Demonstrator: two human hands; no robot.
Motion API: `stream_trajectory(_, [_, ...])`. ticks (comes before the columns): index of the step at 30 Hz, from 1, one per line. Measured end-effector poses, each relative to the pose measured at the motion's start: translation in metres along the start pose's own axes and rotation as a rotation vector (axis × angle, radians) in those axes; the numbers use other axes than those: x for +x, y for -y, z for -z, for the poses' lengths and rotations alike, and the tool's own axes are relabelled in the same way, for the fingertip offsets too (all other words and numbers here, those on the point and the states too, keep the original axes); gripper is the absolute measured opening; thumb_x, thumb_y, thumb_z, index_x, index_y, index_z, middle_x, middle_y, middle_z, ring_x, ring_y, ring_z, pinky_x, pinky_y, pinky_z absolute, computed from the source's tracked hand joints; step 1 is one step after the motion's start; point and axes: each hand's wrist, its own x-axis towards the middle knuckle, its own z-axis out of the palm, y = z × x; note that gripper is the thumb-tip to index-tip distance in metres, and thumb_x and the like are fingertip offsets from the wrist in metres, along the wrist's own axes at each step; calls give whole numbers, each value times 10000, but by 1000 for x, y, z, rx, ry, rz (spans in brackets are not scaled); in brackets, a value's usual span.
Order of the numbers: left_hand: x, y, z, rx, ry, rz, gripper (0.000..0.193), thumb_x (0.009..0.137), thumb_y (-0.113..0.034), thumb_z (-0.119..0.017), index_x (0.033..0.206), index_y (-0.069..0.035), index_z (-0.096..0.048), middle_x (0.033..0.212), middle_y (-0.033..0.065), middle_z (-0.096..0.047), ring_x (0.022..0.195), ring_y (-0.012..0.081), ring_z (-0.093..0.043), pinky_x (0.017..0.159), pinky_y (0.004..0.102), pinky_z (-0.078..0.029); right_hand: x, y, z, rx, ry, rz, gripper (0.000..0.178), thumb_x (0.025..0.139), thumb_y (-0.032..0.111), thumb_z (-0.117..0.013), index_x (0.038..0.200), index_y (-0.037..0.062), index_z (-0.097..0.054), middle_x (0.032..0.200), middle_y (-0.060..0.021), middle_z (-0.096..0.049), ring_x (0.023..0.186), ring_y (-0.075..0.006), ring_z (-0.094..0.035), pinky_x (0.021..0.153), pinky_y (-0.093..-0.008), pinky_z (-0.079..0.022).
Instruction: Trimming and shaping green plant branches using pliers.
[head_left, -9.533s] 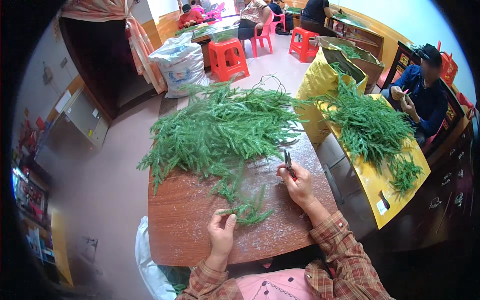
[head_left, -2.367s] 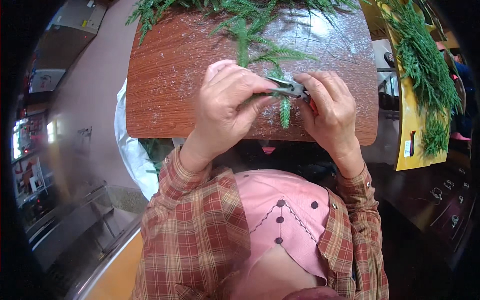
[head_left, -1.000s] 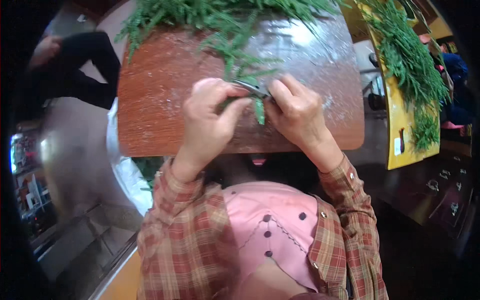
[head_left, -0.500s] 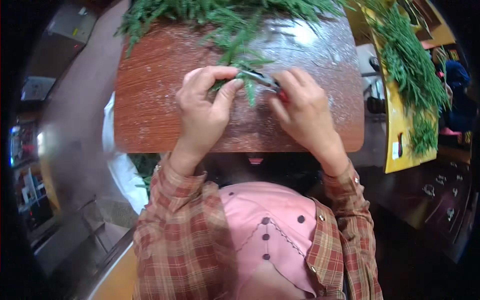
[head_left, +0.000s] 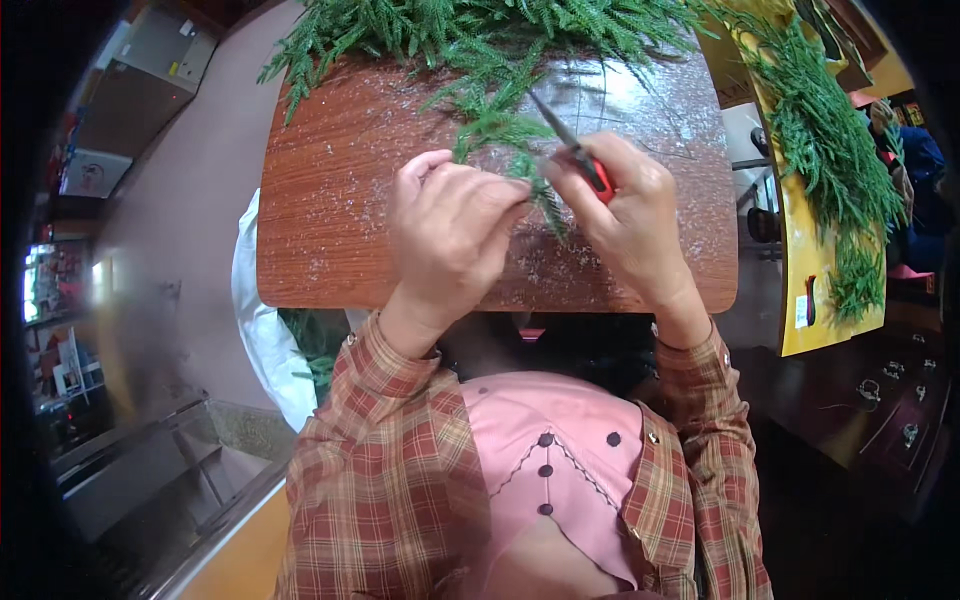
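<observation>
My left hand point(head_left: 448, 222) is closed, its thumb and fingers pinched on a green artificial pine sprig point(head_left: 504, 130) above the brown wood-grain table point(head_left: 325, 205). The tip of the sprig hangs out to the right of those fingers. My right hand point(head_left: 637, 220) grips a pair of long-nose pliers point(head_left: 563, 127) with red handles. Their grey jaws point up and left, away from my left hand. My right thumb and fingertip come close to the sprig; whether they touch it, I cannot tell.
A heap of green pine branches point(head_left: 430, 35) covers the table's far edge. Small pale flecks lie scattered over the tabletop. To the right, a yellow table point(head_left: 800, 255) bears more branches point(head_left: 825, 130) and a red-and-black tool point(head_left: 810, 298). A white sack point(head_left: 262, 320) stands at the left.
The pliers' jaws have come away from the sprig by my left fingers and now point up and left. My left hand has turned and moved slightly right, still pinching the sprig.
</observation>
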Motion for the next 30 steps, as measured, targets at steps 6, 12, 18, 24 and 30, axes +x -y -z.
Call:
stream_trajectory(6, [-5,-6,-5,62,29,-114,161,740,-92,-696,893,-128,-665,770,-15,-628,754,165,-616,883,424,-410,-10,-5,-3,40,-13,-44,145,798,123,-684,777,22,-582,685,-154,-567,612,-329,-578,567,-394,-453])
stream_trajectory(12, [-10,-14,-9,-35,67,-73,183,743,-77,-709,912,-128,-661,785,-7,-631,756,183,-612,884,411,-409,-8,-24,-4,-84,-327,110,185,790,82,-674,700,48,-515,592,-77,-489,494,-224,-500,469,-342,-386])
stream_trajectory(18, [-12,5,19,56,68,2,163,780,-17,-705,938,-49,-676,876,85,-665,868,260,-627,932,454,-448,-28,-74,88,-208,-547,-72,158,841,165,-718,799,30,-647,565,-13,-526,494,-70,-448,476,-249,-383])
stream_trajectory(24, [-53,35,45,-40,-179,423,202,826,78,-618,1023,45,-653,1017,124,-660,952,228,-611,891,335,-471,-83,-105,173,-662,-453,-350,189,831,224,-670,799,38,-668,645,-137,-599,557,-257,-577,559,-360,-460])
stream_trajectory(30, [-35,24,47,-52,-239,561,191,922,-11,-605,1099,61,-613,1025,126,-660,899,185,-626,821,298,-524,-137,-161,184,-808,-225,-632,243,814,293,-648,892,70,-705,822,-191,-672,795,-369,-659,725,-443,-527])
